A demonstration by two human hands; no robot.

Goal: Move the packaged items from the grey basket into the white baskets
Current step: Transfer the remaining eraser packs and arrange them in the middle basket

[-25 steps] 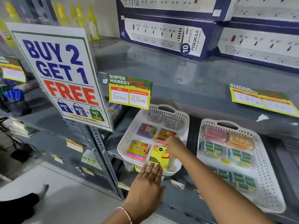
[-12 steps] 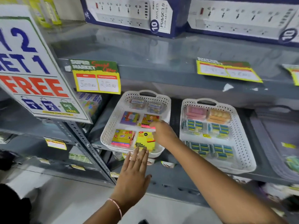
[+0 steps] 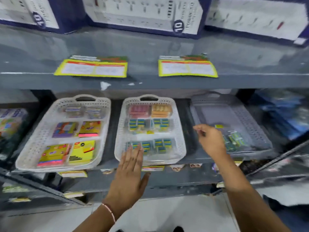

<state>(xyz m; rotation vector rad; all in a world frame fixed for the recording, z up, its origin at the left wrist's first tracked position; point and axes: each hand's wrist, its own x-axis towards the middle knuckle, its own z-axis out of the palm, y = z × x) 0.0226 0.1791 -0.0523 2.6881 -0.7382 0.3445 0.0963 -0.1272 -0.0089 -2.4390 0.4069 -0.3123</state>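
Three baskets stand side by side on the grey shelf. The left white basket (image 3: pixel 33 146) holds colourful sticky-note packs. The middle white basket (image 3: pixel 179 138) holds pink, orange and blue-yellow packaged items. The grey basket (image 3: pixel 250 119) at the right holds a clear pack of green items (image 3: pixel 235 139) near its front. My right hand (image 3: pixel 211 139) hovers over the grey basket's left front, fingers loosely apart, holding nothing, just left of that pack. My left hand (image 3: pixel 128 176) is flat and open in front of the middle basket's front rim.
Boxes of power strips (image 3: pixel 142 14) sit on the upper shelf, with yellow price tags (image 3: pixel 92 68) on its edge. More goods lie at the far left (image 3: pixel 10 121) and far right (image 3: pixel 284 114) of the shelf. A lower shelf lip (image 3: pixel 167 180) runs below the baskets.
The view has swung right, bringing the grey basket in. My right hand left the left white basket and moved right to the grey basket. My left hand shifted right to the middle basket's front.
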